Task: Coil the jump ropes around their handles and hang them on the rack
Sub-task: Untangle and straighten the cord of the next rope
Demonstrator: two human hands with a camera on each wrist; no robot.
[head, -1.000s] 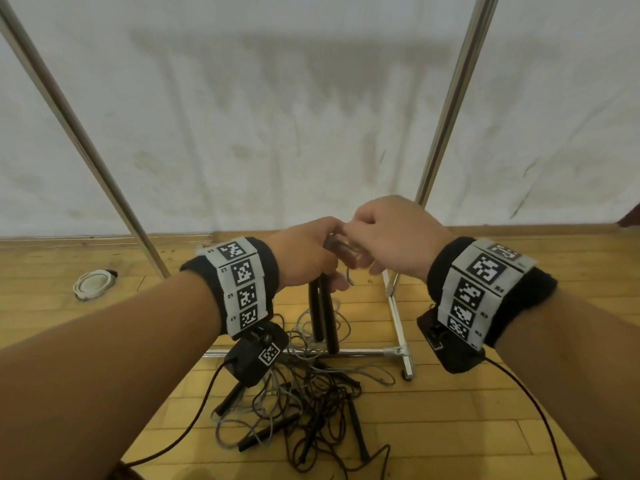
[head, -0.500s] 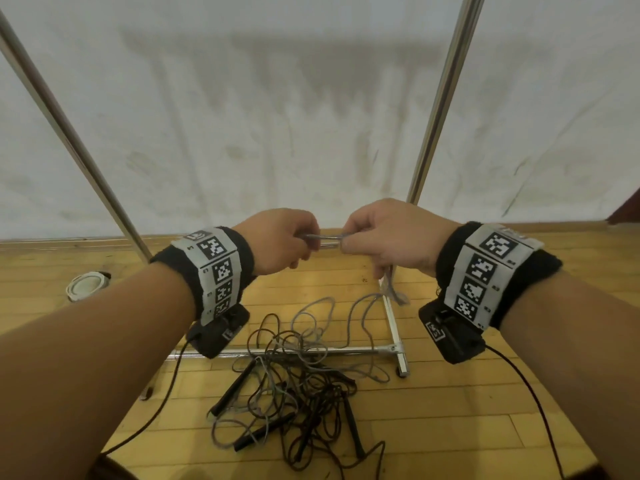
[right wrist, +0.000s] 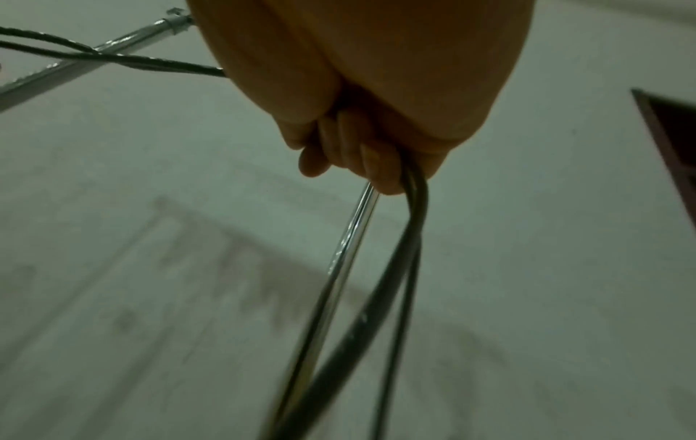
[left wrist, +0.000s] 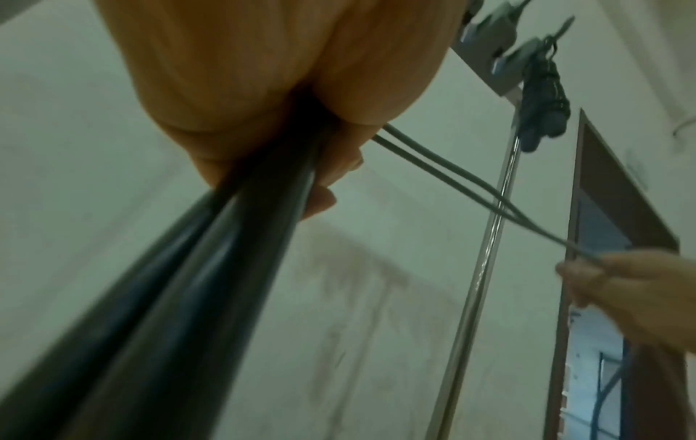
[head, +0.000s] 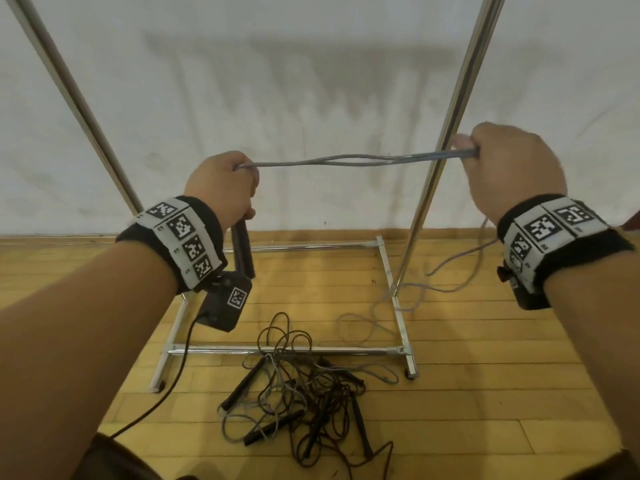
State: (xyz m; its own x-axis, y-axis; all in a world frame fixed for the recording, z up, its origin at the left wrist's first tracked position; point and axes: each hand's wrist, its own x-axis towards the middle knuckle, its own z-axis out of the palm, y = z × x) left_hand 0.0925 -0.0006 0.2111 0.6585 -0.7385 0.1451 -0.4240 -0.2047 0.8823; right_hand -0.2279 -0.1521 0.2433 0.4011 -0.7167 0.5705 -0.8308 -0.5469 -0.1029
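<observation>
My hands had drawn apart: left hand (head: pixel 221 188) gripped both handles (head: pixel 242 249), right hand (head: pixel 512 168) clasped the taut doubled rope (head: pixel 356 160), ready for coiling.

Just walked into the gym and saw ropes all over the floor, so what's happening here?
A person is tidying jump ropes. The left hand grips a pair of black handles, and the right hand holds that grey rope, doubled and pulled taut between the hands; its slack trails to the floor. It is not yet coiled. A tangle of other ropes lies by the rack base. The left wrist view shows one coiled bundle hanging up on the rack.
</observation>
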